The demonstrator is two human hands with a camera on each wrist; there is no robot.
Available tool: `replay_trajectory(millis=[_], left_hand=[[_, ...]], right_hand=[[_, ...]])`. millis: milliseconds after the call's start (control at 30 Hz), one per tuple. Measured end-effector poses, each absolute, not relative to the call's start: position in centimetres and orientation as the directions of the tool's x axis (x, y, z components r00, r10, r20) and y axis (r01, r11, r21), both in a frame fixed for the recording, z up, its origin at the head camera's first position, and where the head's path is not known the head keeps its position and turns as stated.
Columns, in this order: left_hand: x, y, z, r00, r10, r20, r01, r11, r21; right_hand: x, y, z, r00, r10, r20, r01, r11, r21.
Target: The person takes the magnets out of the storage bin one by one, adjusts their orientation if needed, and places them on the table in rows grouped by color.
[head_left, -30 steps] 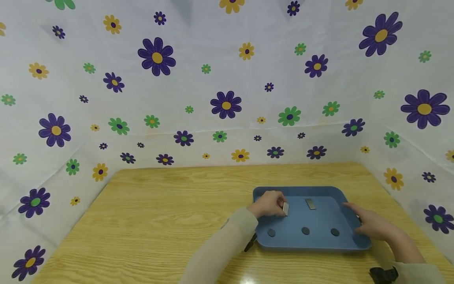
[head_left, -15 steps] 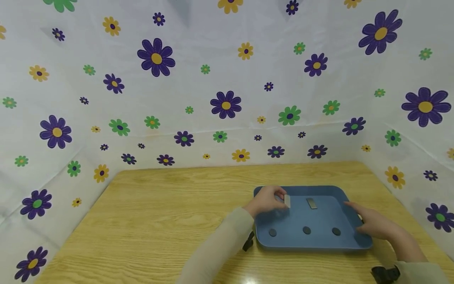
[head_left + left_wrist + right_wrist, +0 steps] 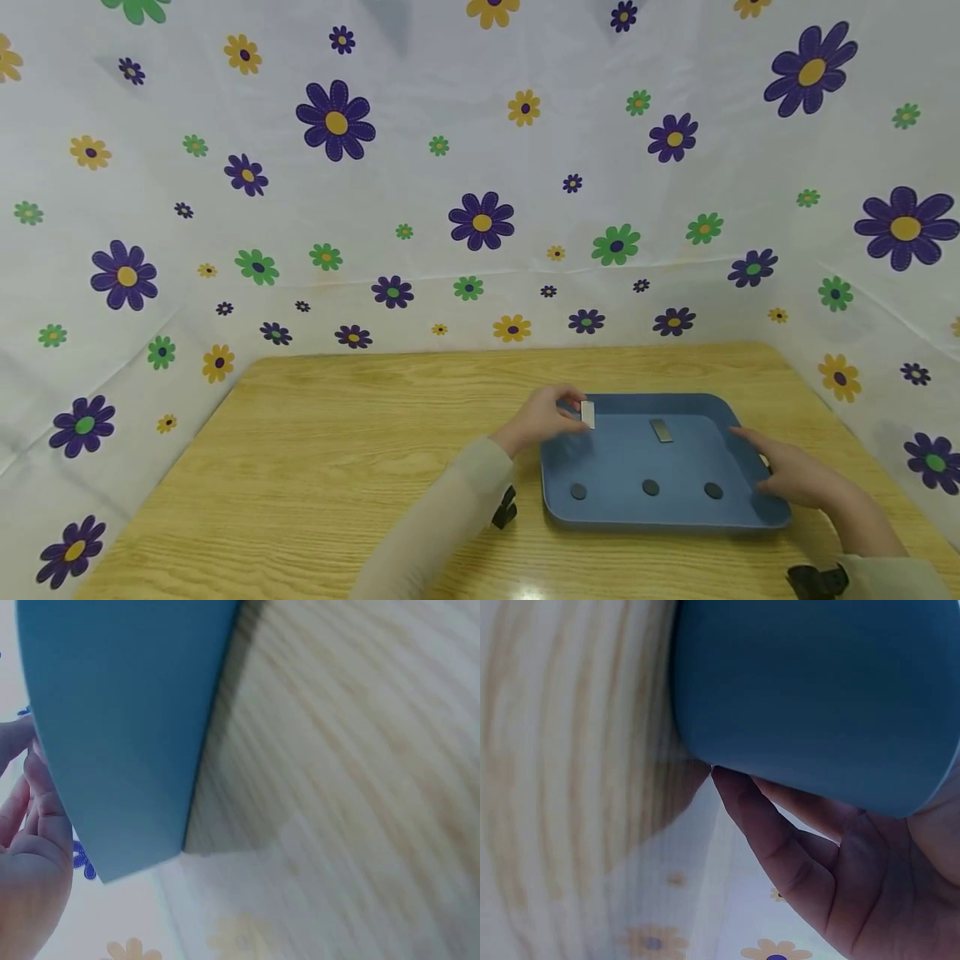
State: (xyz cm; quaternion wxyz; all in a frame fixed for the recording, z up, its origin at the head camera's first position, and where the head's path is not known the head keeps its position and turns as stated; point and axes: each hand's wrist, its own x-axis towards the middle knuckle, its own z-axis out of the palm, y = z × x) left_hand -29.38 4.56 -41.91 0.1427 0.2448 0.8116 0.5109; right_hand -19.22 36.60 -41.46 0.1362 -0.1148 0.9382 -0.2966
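My left hand [image 3: 542, 419] pinches a small flat rectangular piece [image 3: 588, 414], pale and shiny, over the back left corner of a blue tray [image 3: 678, 521]. In the left wrist view the tray's outer wall [image 3: 127, 735] hides the piece and part of the hand. My right hand [image 3: 795, 473] grips the tray's right rim; the right wrist view shows its fingers [image 3: 780, 851] against the outside wall. A second rectangular piece [image 3: 662, 430], grey and metallic, lies inside towards the back. Three dark round discs, a left [image 3: 578, 492], a middle [image 3: 651, 487] and a right one [image 3: 713, 491], lie along the front.
The tray stands on the right part of a wood-grain table [image 3: 337, 467]. A white cloth with printed flowers [image 3: 480, 167] hangs behind the table and along both sides. Black straps with small devices [image 3: 506, 508] are worn at the wrists.
My left hand has lifted the pale rectangular piece from low in the tray and carried it back and left, to the rear left corner. The right hand has stayed at the rim.
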Motion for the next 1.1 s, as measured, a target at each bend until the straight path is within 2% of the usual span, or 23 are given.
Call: replay_trajectory(millis=[400,667,1100], left_hand=[[-30.1,1.8,-42.8,-0.86,0.51,0.02,0.227,0.348,0.91],[-30.0,0.3,-42.3,-0.861,0.509,0.007,0.193,0.315,0.929],[-30.5,-1.5,-43.6,-0.86,0.51,0.026,0.203,0.294,0.934]], right_hand=[[-19.3,36.4,-41.4,-0.94,-0.29,-0.182,-0.148,0.824,-0.547],[-19.0,36.4,-41.1,-0.937,-0.29,-0.195,-0.124,0.797,-0.591],[-19.1,36.4,-41.1,-0.935,-0.287,-0.209,-0.115,0.802,-0.587]])
